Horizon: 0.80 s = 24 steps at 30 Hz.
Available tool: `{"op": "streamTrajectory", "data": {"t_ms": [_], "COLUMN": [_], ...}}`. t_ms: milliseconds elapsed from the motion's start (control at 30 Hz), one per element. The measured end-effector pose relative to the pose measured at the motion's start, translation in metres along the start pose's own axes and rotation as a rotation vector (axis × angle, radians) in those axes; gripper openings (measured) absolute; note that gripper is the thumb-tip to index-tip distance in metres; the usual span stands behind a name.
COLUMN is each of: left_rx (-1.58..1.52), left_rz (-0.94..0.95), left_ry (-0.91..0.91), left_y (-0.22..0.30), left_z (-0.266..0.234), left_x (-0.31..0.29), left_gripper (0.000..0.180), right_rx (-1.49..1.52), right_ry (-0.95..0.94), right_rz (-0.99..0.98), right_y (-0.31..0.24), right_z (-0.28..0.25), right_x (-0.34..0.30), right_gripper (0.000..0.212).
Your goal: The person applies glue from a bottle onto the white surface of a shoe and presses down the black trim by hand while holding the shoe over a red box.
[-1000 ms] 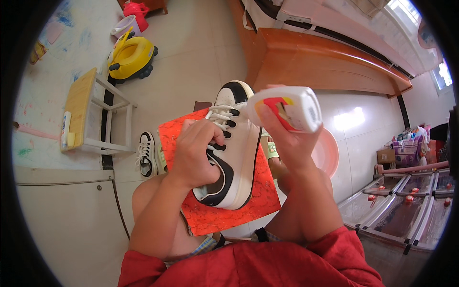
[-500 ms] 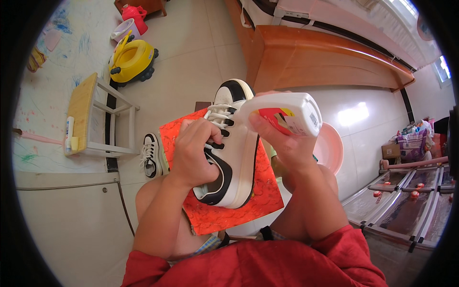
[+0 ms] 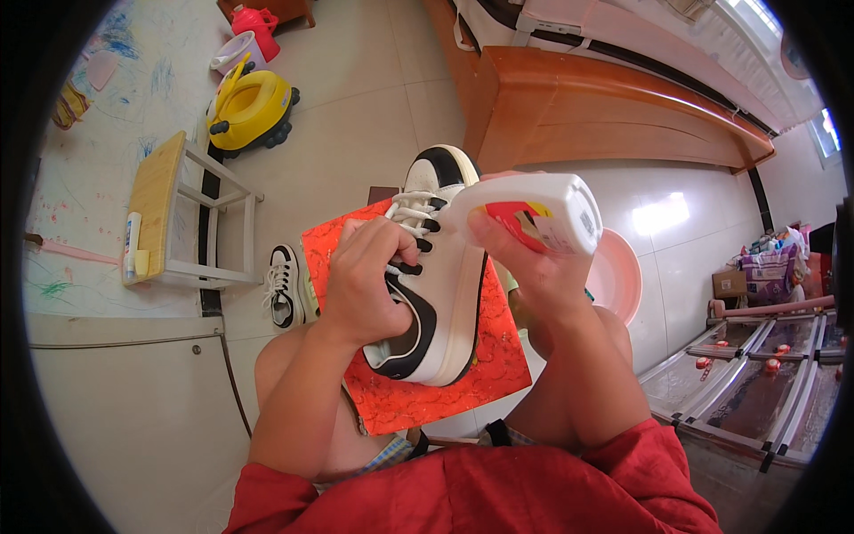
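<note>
A white sneaker [image 3: 455, 276] with black trim and white laces is held above a red-orange board [image 3: 485, 378] across my lap. My left hand [image 3: 366, 283] grips the shoe at its tongue and opening, the thumb reaching inside the collar. In my right hand [image 3: 534, 262] is a white plastic bottle [image 3: 543, 200] with a red and yellow label, tipped on its side. Its base points right and its neck end lies against or just over the shoe's side near the laces; which of the two I cannot tell.
A matching sneaker [image 3: 285, 287] is on the floor at the left, near a wooden-topped stool [image 3: 158, 209]. A pink basin [image 3: 616, 278] stands right of my knee. Farther off are a yellow potty [image 3: 253, 111], a wooden bed frame [image 3: 614, 111] and a clear-panelled cabinet [image 3: 756, 365].
The whole view has shifted very slightly to the right. Both hands, the sneaker and the bottle keep nearly the same positions relative to each other.
</note>
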<state>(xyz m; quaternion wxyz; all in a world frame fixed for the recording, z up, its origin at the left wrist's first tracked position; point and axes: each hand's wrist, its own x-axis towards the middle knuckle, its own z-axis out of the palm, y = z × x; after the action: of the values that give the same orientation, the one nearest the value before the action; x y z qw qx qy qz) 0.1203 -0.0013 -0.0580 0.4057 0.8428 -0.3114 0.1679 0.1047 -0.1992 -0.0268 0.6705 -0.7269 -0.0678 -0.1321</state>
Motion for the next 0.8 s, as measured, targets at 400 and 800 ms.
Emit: {"op": "streamTrajectory", "data": {"t_ms": [400, 800], "left_rx": [-0.011, 0.006], "left_rz": [0.013, 0.031], "left_ry": [0.013, 0.015], "left_y": [0.001, 0.001], "left_z": [0.001, 0.002], "left_x": [0.001, 0.001], "left_gripper": [0.032, 0.031], "right_rx": [0.121, -0.09], "right_ry": [-0.022, -0.09], "right_rz": [0.041, -0.15], "right_y": [-0.005, -0.005], "right_z": [0.0, -0.001], "right_x": [-0.004, 0.0], "right_gripper": [0.036, 0.025]}}
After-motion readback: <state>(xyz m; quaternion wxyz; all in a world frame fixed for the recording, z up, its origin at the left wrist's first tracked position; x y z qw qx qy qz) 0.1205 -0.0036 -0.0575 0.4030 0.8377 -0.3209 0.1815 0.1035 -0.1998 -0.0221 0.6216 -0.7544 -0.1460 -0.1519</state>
